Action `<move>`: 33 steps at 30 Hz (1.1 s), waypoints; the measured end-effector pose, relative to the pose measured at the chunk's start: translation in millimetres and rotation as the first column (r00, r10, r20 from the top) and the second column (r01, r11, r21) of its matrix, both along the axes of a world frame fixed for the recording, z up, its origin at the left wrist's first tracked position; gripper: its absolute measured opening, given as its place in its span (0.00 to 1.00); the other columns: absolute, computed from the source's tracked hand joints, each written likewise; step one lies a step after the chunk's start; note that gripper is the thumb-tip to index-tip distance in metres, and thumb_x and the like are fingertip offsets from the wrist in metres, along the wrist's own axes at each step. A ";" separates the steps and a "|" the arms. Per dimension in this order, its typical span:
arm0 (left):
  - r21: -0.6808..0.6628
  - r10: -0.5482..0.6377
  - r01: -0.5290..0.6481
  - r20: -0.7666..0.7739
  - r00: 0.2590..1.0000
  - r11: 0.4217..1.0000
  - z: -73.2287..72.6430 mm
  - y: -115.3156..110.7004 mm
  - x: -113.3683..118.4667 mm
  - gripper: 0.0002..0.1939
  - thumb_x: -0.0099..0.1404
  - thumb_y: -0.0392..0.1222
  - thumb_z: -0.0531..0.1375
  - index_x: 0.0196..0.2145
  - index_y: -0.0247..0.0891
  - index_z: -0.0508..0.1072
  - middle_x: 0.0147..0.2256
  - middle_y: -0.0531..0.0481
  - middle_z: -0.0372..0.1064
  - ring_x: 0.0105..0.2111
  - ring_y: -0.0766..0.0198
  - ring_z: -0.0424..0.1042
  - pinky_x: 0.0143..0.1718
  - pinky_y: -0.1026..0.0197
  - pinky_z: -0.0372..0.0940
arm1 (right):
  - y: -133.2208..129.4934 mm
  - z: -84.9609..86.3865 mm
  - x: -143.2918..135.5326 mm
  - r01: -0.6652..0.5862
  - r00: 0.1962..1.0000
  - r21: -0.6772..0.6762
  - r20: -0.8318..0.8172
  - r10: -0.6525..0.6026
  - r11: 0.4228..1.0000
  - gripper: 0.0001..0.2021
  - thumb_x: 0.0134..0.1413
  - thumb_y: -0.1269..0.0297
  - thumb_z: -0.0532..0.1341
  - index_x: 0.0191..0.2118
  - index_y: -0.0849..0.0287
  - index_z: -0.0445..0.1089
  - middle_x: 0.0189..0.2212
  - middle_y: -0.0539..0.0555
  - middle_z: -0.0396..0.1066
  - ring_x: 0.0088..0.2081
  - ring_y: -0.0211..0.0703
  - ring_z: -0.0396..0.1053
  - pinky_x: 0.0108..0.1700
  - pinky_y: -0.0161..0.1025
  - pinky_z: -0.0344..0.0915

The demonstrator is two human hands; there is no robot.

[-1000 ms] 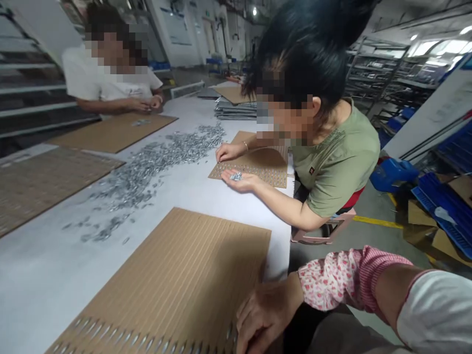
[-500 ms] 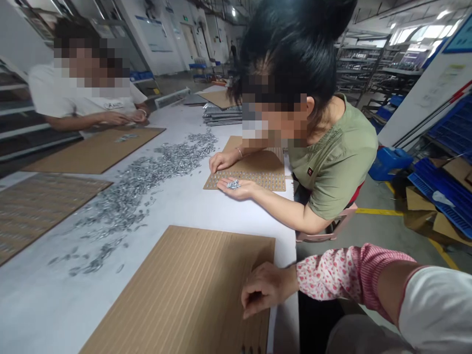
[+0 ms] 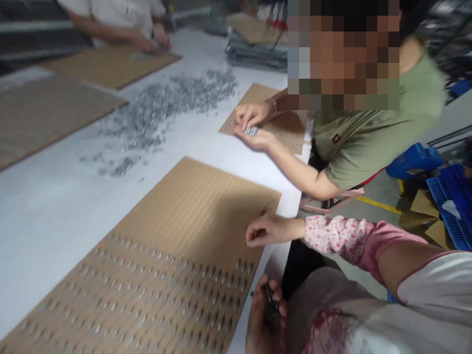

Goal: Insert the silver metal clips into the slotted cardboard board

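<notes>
A corrugated cardboard sheet [image 3: 191, 196] lies on the table in front of me, with rows of small silver metal pieces [image 3: 180, 305] set along its grooves in the lower part. Over the sheet's right edge is my right hand [image 3: 271, 230], in a pink patterned sleeve, its fingers curled in a pinch; whatever they hold is too small to make out. Below it, beside the sheet's edge, my left hand [image 3: 260, 314] is cupped around several dark-looking metal pieces [image 3: 272, 309].
A loose heap of metal pieces [image 3: 158, 108] spreads across the white table [image 3: 73, 206]. A co-worker in green [image 3: 391, 128] handles pieces over another cardboard sheet [image 3: 258, 93]. Across the table, another person's arms [image 3: 121, 37] rest by a sheet [image 3: 110, 64]. Stacked sheets [image 3: 254, 49] stand behind.
The view has tilted down, bringing my left hand and the filled rows into sight. My right hand stays near the sheet's right edge. The green-shirted co-worker's fingers have moved onto their cupped palm.
</notes>
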State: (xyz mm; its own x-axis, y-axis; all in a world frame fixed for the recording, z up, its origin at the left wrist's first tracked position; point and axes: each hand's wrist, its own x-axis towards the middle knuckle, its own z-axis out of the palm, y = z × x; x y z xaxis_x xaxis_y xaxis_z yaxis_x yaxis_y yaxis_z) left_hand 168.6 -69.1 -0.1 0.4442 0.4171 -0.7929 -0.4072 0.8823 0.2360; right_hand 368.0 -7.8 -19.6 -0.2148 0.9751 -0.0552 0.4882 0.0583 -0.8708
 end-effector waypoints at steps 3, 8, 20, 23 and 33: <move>-0.028 0.061 -0.060 0.021 0.998 0.998 -4.6 -13.6 -0.7 0.10 0.58 0.39 0.65 0.38 0.35 0.74 0.30 0.51 0.66 0.23 0.73 0.61 0.21 0.70 0.60 | -4.2 11.6 1.0 -0.119 0.988 0.011 0.102 0.117 0.993 0.11 0.59 0.61 0.58 0.36 0.64 0.72 0.28 0.51 0.72 0.30 0.32 0.66 0.38 0.31 0.61; -0.023 0.032 -0.030 0.092 0.995 0.999 0.8 -15.1 1.5 0.08 0.57 0.39 0.66 0.34 0.37 0.73 0.29 0.52 0.66 0.24 0.73 0.62 0.23 0.70 0.61 | -11.3 14.2 -5.5 -0.263 0.924 0.132 0.318 0.211 0.956 0.13 0.62 0.60 0.55 0.34 0.62 0.72 0.31 0.53 0.71 0.37 0.37 0.64 0.48 0.38 0.56; -0.147 0.164 -0.160 0.015 0.986 0.976 1.3 -7.4 4.0 0.10 0.65 0.36 0.56 0.38 0.35 0.77 0.42 0.42 0.74 0.42 0.60 0.74 0.43 0.59 0.70 | -10.7 4.7 -6.5 -0.183 0.885 0.173 0.457 0.086 0.968 0.12 0.59 0.57 0.57 0.32 0.61 0.69 0.31 0.54 0.66 0.37 0.40 0.58 0.44 0.40 0.54; -0.182 0.212 -0.203 0.032 0.977 0.962 3.0 -3.0 6.8 0.15 0.68 0.36 0.50 0.41 0.37 0.77 0.45 0.42 0.74 0.47 0.58 0.72 0.47 0.56 0.68 | -9.9 13.7 -4.8 -0.185 0.922 0.170 0.372 0.110 0.968 0.12 0.60 0.59 0.56 0.32 0.62 0.69 0.30 0.54 0.66 0.36 0.39 0.60 0.46 0.40 0.55; -0.136 0.322 -0.315 0.035 0.946 0.939 0.6 0.2 13.7 0.13 0.68 0.35 0.52 0.38 0.36 0.77 0.44 0.46 0.74 0.45 0.60 0.72 0.48 0.56 0.68 | -17.4 35.2 -16.5 -0.477 0.845 0.060 0.306 0.439 0.877 0.12 0.56 0.56 0.60 0.37 0.60 0.73 0.37 0.55 0.68 0.44 0.43 0.59 0.51 0.42 0.55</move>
State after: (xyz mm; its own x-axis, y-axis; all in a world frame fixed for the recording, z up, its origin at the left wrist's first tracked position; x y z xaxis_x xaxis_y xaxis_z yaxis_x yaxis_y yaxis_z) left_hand 182.3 -68.9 0.5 0.3495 0.4417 -0.8263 -0.6814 0.7251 0.0993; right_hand 351.5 -25.2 15.6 -0.6332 0.7717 -0.0598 0.5954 0.4363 -0.6747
